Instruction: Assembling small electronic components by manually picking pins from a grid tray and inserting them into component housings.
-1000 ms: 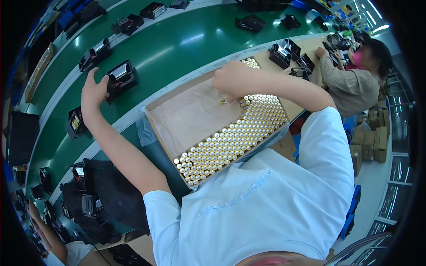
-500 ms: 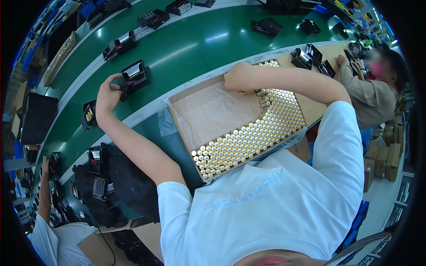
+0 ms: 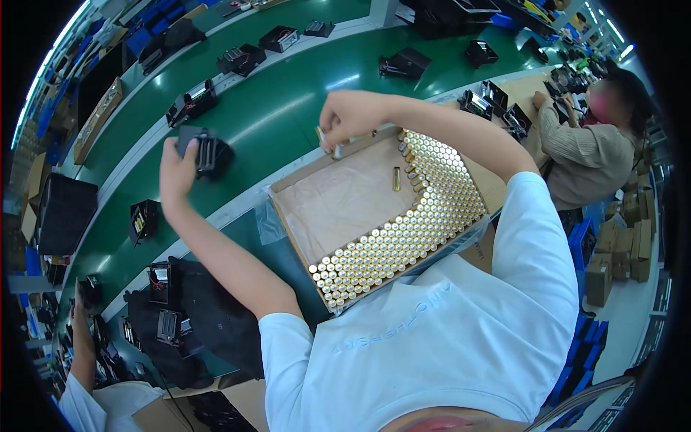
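My left hand (image 3: 178, 173) is closed on a black plastic case (image 3: 209, 160), smeared by motion, above the green conveyor belt. My right hand (image 3: 354, 119) is past the far edge of an open cardboard carton (image 3: 294, 253), its fingers pinched round small cylindrical batteries (image 3: 321, 137); how many is partly hidden. Rows of upright batteries (image 3: 403, 234) with gold sides and silvery ends fill the carton's near and right parts. A single battery (image 3: 396, 178) lies on its side on the carton's brown paper lining (image 3: 338, 198).
Another black case (image 3: 144, 219) stands on the belt (image 3: 281, 108) left of my forearm. More cases (image 3: 188, 102) lie farther along. Black cases (image 3: 171, 327) rest on dark cloth at the left. One co-worker (image 3: 594, 144) sits at the right; another person's arm (image 3: 83, 342) shows at the left.
My left hand has closed round the black case, which has tilted. My right hand has moved left out of the carton with batteries in its fingers. One battery now shows lying on the lining.
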Available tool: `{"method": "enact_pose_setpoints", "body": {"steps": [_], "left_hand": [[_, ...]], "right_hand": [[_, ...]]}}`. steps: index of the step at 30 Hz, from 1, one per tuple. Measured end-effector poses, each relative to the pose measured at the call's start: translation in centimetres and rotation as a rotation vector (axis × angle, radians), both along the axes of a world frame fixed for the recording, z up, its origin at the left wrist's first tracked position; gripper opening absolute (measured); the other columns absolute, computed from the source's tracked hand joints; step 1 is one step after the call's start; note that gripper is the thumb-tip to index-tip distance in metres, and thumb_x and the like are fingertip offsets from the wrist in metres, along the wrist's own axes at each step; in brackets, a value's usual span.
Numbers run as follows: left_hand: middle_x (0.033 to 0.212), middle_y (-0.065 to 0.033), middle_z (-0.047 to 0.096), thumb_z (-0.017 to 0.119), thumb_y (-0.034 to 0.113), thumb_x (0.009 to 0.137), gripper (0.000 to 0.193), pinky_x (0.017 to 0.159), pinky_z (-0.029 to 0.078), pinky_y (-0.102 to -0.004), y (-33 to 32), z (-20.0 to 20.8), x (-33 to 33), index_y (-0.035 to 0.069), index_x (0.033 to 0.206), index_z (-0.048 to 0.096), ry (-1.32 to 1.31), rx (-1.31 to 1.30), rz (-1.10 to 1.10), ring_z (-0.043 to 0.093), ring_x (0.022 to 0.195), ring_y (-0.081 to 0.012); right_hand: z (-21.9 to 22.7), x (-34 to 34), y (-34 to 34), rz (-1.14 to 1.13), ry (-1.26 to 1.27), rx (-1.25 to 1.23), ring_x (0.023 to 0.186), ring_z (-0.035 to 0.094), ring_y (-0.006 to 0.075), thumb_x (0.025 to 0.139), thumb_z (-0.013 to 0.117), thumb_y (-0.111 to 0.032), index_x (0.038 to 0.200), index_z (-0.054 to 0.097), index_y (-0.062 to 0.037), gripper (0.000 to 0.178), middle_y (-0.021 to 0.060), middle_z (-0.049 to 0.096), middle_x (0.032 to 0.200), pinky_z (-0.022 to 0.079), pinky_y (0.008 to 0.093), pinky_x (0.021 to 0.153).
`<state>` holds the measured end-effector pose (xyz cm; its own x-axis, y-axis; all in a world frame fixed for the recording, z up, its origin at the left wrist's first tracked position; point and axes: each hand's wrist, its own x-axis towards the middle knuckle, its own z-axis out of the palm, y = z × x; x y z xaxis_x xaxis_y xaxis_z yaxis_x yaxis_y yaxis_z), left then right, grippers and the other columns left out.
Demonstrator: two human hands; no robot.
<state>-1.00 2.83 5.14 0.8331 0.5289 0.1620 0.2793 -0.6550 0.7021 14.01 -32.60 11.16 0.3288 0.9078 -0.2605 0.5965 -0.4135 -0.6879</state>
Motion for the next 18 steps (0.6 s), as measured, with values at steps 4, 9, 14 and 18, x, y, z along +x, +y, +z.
{"method": "enact_pose_setpoints", "body": {"steps": [4,9,14,18], "left_hand": [[0.113,-0.0181,0.058,0.06,0.016,0.091,0.039,0.075,0.051,-0.0357,-5.6,0.8,3.3,0.006,0.126,0.048,-0.216,-0.286,-0.034,0.061,0.084,-0.0244],[0.108,-0.016,0.057,0.056,0.012,0.094,0.039,0.066,0.053,-0.0318,-8.8,-0.4,6.7,0.007,0.131,0.044,-0.262,-0.764,-0.167,0.06,0.086,-0.0214],[0.104,-0.0163,0.057,0.057,0.016,0.095,0.039,0.059,0.052,-0.0294,-11.0,-0.7,8.8,0.002,0.129,0.043,-0.41,-1.137,-0.135,0.06,0.082,-0.0203],[0.109,-0.0196,0.055,0.054,0.023,0.097,0.035,0.067,0.057,-0.0365,-12.1,-0.9,9.4,-0.002,0.121,0.047,-0.332,-1.044,-0.07,0.062,0.088,-0.0258]], "right_hand": [[3.0,0.2,4.0,-0.28,0.056,0.173,0.04,0.039,0.0076,0.082,0.072,-0.024,0.073,0.073,-0.0024,0.024,0.0021,0.062,0.057,0.033,0.0208,0.04],[2.7,2.2,9.1,-0.344,0.037,0.284,0.039,0.039,0.0076,0.081,0.073,-0.025,0.074,0.074,-0.0009,0.025,0.0024,0.061,0.056,0.034,0.0206,0.04],[1.5,3.3,11.0,-0.335,-0.061,0.169,0.039,0.041,0.0083,0.079,0.072,-0.024,0.073,0.075,-0.001,0.024,0.0028,0.061,0.055,0.035,0.0213,0.04],[1.4,3.1,11.7,-0.311,-0.054,0.054,0.039,0.043,0.0088,0.078,0.071,-0.022,0.073,0.075,-0.0008,0.023,0.0032,0.061,0.055,0.036,0.0219,0.04]]}}
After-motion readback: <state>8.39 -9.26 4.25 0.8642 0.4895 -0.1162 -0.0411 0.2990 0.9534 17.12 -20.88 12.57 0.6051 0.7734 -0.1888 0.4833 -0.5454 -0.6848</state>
